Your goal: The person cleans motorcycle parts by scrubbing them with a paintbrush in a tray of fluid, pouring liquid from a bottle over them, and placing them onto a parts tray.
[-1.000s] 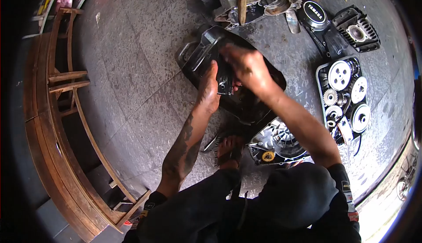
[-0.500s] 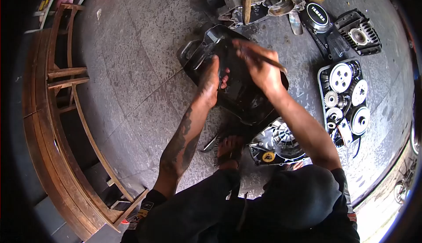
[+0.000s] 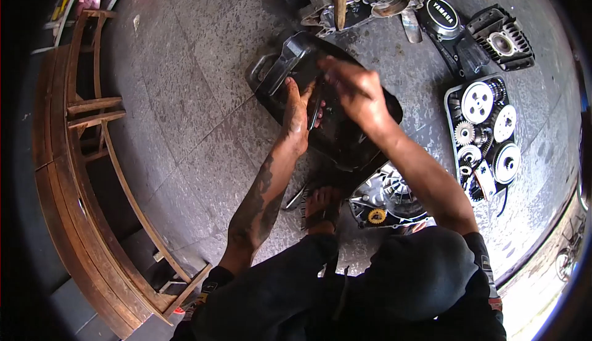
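Observation:
A black plastic jerrycan cut open along its side (image 3: 354,163) lies on the floor as a basin, its moulded handle at the upper left and dark wet fluid inside. Over it, my left hand (image 3: 297,114) is closed around a slim dark metal part (image 3: 317,102), thumb pointing up and fingertips showing on the far side. My right hand (image 3: 361,97) is above the basin just right of the part, fingers curled and smeared by motion. The thin wooden-handled tool it gripped a moment ago is mostly hidden now.
A tray of gears (image 3: 453,125) is at the right, with an engine cover (image 3: 394,196) near my foot. Beyond lie a crankcase (image 3: 370,8), a Yamaha cover (image 3: 443,17) and a finned cylinder head (image 3: 502,39). A wooden bench (image 3: 55,156) curves along the left.
My right hand has turned and shifted slightly left, towards the metal part, and its tool's handle no longer shows. In my left hand the slim part is now more visible.

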Demonstrator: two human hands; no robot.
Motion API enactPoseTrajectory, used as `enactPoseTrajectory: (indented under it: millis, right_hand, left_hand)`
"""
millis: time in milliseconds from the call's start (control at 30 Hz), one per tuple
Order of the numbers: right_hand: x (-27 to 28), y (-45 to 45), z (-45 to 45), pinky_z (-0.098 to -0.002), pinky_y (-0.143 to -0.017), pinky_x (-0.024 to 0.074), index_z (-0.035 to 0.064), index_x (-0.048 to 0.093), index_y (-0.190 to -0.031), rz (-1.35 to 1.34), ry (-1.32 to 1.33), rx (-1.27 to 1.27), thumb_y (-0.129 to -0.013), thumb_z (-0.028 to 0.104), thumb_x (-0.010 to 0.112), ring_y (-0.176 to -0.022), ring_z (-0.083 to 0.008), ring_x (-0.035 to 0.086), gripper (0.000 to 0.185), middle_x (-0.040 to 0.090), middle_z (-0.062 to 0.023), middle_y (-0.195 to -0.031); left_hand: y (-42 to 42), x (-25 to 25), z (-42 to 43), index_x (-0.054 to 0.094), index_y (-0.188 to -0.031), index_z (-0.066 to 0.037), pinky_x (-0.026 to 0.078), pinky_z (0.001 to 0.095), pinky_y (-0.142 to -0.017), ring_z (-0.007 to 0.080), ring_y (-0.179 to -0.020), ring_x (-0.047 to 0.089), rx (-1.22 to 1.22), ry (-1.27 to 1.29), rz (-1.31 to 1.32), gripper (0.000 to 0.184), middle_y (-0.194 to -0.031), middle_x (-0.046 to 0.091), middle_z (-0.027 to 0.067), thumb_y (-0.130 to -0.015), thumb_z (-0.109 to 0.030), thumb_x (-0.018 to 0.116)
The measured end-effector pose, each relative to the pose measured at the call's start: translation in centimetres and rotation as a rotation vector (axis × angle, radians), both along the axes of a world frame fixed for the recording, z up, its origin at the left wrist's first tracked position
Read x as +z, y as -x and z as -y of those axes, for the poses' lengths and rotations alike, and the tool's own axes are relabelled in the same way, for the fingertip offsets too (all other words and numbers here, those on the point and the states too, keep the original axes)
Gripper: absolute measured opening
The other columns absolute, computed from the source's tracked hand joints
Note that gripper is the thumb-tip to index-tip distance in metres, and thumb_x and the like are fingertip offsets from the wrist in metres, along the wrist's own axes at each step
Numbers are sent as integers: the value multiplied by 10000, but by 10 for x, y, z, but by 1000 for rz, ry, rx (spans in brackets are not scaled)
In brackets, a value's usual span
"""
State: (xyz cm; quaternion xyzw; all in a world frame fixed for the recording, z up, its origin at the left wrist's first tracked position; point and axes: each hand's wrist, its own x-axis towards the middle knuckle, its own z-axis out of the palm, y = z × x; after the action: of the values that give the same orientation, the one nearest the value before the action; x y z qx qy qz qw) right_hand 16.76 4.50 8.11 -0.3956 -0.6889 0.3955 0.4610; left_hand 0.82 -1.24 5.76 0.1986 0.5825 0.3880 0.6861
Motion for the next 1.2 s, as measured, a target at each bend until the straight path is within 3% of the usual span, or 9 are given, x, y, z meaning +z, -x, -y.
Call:
enactPoseTrajectory:
  millis: [67,200,300,433,600,733,867,1000,1200]
  right_hand:
    - [-8,-1,19,-368,-891,525,-17,650,-1087,41,-201,205,-800,-41,570,-1043,-356,641,299,650,-231,-1094]
    - [-5,11,69,-360,-883,527,-24,647,-1087,-11,59,327,-761,-30,632,-1040,-349,646,327,654,-213,-1113]
    - [-9,8,62,-357,-838,542,-31,659,-1049,-98,70,371,-773,-52,633,-989,-337,669,278,671,-203,-1077]
    - [-17,4,3,-345,-706,560,0,673,-1073,-32,39,-41,-851,-11,616,-861,-305,705,229,696,-191,-972]
    - [-13,5,26,-330,-674,574,-17,659,-1072,-27,302,173,-835,-22,631,-813,-288,715,238,692,-185,-997]
    - [-16,16,54,-322,-589,574,-30,653,-1076,-36,-246,197,-829,-30,639,-731,-220,706,247,691,-168,-941]
    - [-9,7,11,-302,-589,545,-9,677,-1047,-66,302,-16,-881,2,604,-738,-179,696,182,691,-181,-842]
    - [-7,13,22,-338,-704,564,14,683,-1041,3,-16,106,-827,-33,610,-830,-289,710,231,693,-198,-933]
    - [-12,3,-11,-363,-678,569,8,679,-1040,-9,140,-85,-824,-32,604,-789,-319,705,232,693,-191,-910]
  left_hand:
    - [-3,6,-8,424,-1414,-95,488,238,-708,95,-805,574,-3,2,36,949,-901,597,8,-846,-826,212]
    - [9,8,1,473,-1342,-97,517,277,-637,120,-713,588,236,88,131,896,-853,596,27,-840,-818,299]
    - [9,4,-1,536,-1205,-133,482,264,-571,145,-686,579,342,95,189,637,-865,608,48,-894,-683,459]
    - [11,-1,-2,563,-1106,-132,422,277,-521,161,-707,570,113,29,404,397,-873,616,59,-982,-494,463]
    - [1,10,2,577,-1072,-123,457,296,-532,166,-717,606,73,-62,441,436,-887,651,63,-977,-527,445]
    - [13,6,10,590,-1118,-109,509,293,-612,164,-770,637,212,32,235,458,-899,666,50,-985,-517,431]
    - [7,3,12,602,-1098,-148,509,299,-637,151,-824,642,80,-61,345,400,-948,661,20,-990,-496,436]
    - [7,6,5,587,-1118,-146,466,283,-578,130,-792,616,115,-105,269,382,-954,649,18,-1002,-472,425]
    - [0,23,6,583,-1073,-84,457,269,-538,137,-707,592,79,-148,212,439,-897,635,66,-979,-497,470]
